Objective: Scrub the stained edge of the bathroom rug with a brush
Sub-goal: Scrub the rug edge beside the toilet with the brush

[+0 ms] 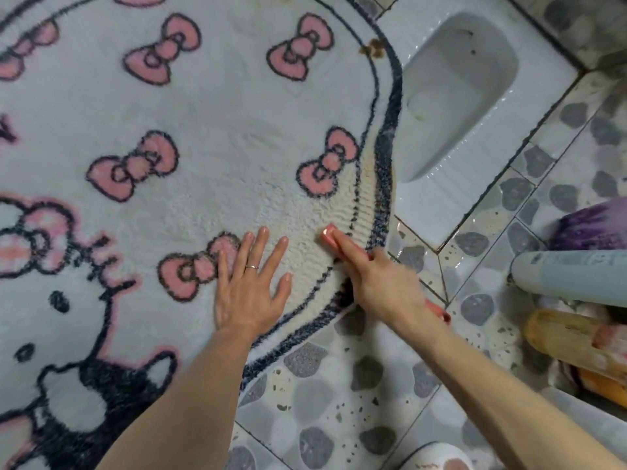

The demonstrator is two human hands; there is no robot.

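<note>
A white shaggy rug [210,106] with pink bows and a dark border covers the left of the floor. Yellowish-brown staining runs along its right edge [368,184], with a darker brown spot [375,49] farther up the border. My left hand [251,286] lies flat on the rug with fingers spread, a ring on one finger. My right hand [376,279] grips a pink brush [328,235], index finger stretched along its back, pressing it on the rug beside the dark border. The brush handle's end [441,312] pokes out behind my wrist.
A white squat toilet pan [468,96] lies right of the rug's edge. Pebble-patterned tile floor [339,395] fills the lower right. Lying bottles, one pale blue [573,276] and one orange [573,337], and a purple object [597,225] crowd the right edge.
</note>
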